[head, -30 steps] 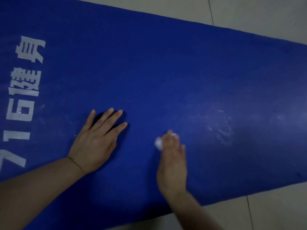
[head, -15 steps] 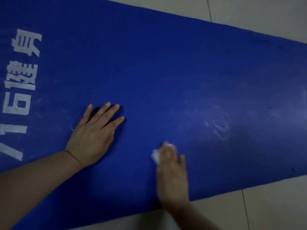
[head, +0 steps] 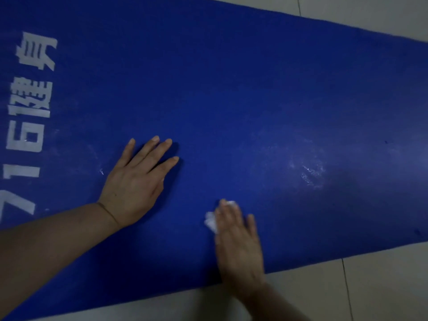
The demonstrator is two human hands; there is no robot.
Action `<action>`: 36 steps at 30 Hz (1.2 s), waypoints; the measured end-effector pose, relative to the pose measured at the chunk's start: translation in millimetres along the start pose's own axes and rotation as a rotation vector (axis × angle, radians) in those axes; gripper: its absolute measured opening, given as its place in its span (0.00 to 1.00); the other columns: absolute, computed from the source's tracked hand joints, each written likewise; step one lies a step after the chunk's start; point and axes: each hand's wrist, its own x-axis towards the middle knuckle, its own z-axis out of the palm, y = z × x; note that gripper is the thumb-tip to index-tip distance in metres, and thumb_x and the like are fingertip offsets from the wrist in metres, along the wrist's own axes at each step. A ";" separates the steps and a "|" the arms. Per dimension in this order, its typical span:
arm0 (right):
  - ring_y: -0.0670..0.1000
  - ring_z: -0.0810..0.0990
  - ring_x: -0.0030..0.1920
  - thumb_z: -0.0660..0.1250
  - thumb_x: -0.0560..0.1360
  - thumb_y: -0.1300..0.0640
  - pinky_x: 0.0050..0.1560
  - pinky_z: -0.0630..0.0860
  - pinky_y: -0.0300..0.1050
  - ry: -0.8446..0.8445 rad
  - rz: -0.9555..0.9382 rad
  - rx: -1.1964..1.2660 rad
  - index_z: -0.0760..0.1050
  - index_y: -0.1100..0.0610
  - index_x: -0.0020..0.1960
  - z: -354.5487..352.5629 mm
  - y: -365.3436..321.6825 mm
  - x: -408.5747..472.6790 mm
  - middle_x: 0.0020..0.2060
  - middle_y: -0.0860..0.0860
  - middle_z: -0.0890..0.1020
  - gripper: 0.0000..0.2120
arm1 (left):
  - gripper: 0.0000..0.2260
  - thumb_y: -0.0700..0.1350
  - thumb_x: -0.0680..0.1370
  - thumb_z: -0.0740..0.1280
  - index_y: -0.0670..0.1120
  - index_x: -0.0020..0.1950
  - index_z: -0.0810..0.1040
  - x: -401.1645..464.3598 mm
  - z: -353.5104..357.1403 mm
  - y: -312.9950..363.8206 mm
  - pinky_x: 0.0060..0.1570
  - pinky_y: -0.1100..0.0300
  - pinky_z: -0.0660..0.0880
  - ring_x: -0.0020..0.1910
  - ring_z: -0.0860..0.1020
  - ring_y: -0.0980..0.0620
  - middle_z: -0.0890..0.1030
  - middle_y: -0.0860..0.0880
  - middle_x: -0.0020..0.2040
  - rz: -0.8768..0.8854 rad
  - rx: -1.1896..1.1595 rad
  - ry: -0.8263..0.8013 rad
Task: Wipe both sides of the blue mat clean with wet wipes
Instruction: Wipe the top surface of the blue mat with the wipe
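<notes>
1. Head view, far left edge of the flat blue foam mat (head: 231, 89): worn white printed characters (head: 30, 107), running along the mat's width.
2. Left hand (head: 134, 181): flat on the mat near its near edge, fingers straight and spread, gripping nothing, pinning the soft surface down as a second ago.
3. Right hand (head: 238, 242): fingers straight, pressing a small crumpled white wet wipe (head: 212, 221) onto the mat; pulled back toward the near edge since a second ago, so probably one scrubbing stroke mid-way.
4. Right of that: shiny damp patch (head: 310, 174) with whitish streaks, fine textured surface, likely already wiped.
5. Beyond the mat's edges: pale tiled floor (head: 382, 286). Underside not yet reached, judging by the print facing up.
</notes>
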 end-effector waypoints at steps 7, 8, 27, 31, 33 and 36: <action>0.50 0.46 0.76 0.47 0.78 0.51 0.74 0.40 0.44 0.081 0.460 0.069 0.57 0.57 0.76 -16.4 77.2 -15.8 0.76 0.52 0.55 0.27 | 0.20 0.43 0.79 0.53 0.44 0.69 0.73 12.2 11.6 64.0 0.73 0.43 0.50 0.74 0.61 0.42 0.66 0.42 0.74 -0.082 -0.126 0.033; 0.52 0.53 0.75 0.51 0.76 0.53 0.73 0.42 0.46 0.080 0.347 0.059 0.62 0.58 0.74 -12.4 62.0 -14.5 0.74 0.52 0.59 0.26 | 0.20 0.44 0.79 0.53 0.44 0.69 0.72 15.6 13.3 70.7 0.73 0.43 0.50 0.74 0.61 0.42 0.66 0.41 0.74 -0.100 -0.133 0.032; 0.52 0.47 0.77 0.47 0.80 0.42 0.73 0.44 0.52 -0.043 0.003 -0.144 0.49 0.58 0.77 -25.0 98.1 41.7 0.78 0.50 0.47 0.31 | 0.23 0.47 0.77 0.52 0.44 0.71 0.70 41.0 25.9 84.4 0.71 0.41 0.54 0.74 0.60 0.43 0.64 0.41 0.75 -0.213 -0.108 -0.158; 0.58 0.49 0.76 0.41 0.79 0.34 0.70 0.48 0.57 -0.155 -0.054 -0.247 0.46 0.62 0.77 -26.5 99.0 43.2 0.77 0.57 0.51 0.39 | 0.23 0.47 0.77 0.53 0.44 0.71 0.69 46.3 20.5 83.0 0.71 0.42 0.53 0.74 0.60 0.43 0.64 0.41 0.75 -0.234 -0.098 -0.238; 0.60 0.54 0.74 0.42 0.77 0.32 0.67 0.52 0.61 -0.221 -0.046 -0.273 0.49 0.63 0.77 -27.3 101.3 45.8 0.76 0.60 0.56 0.42 | 0.24 0.47 0.76 0.53 0.45 0.71 0.71 49.1 15.2 84.4 0.71 0.43 0.52 0.74 0.60 0.44 0.64 0.42 0.75 -0.236 -0.073 -0.289; 0.61 0.58 0.73 0.47 0.74 0.29 0.65 0.54 0.62 -0.316 0.000 -0.237 0.56 0.64 0.74 -29.6 99.7 49.9 0.74 0.60 0.59 0.44 | 0.23 0.47 0.77 0.55 0.46 0.72 0.68 50.9 3.4 85.5 0.71 0.45 0.50 0.77 0.51 0.46 0.62 0.43 0.76 -0.228 -0.053 -0.336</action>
